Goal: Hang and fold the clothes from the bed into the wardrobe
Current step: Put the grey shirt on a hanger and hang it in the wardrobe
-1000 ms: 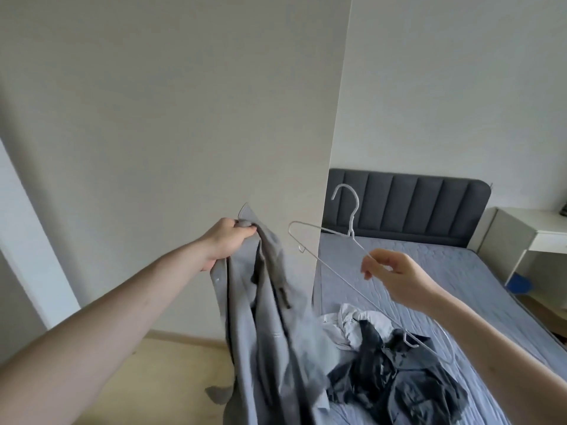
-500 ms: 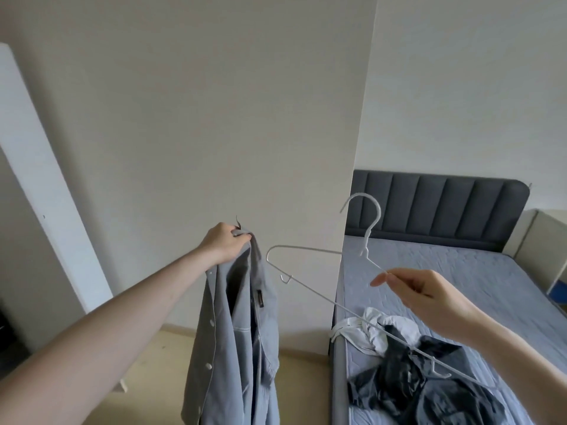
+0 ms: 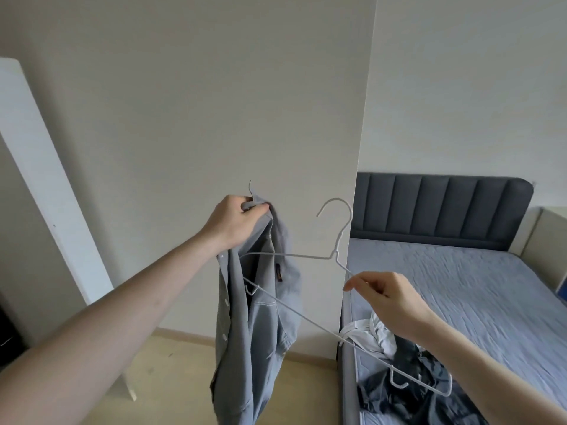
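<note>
My left hand grips the collar of a grey button shirt, which hangs down in front of the white wardrobe side panel. My right hand pinches a white wire hanger near its neck. The hanger's left tip sits inside the shirt's open neck, its hook points up, and its other end slants down to the right. On the bed lie a white garment and a dark grey garment.
A white open wardrobe door edge stands at the left. The bed has a dark padded headboard and a beige bedside unit to its right. Light wooden floor lies below the shirt.
The hanger has moved left, and its left end has gone from beside the shirt into the collar opening. My left hand still holds the collar up. The view has shifted left.
</note>
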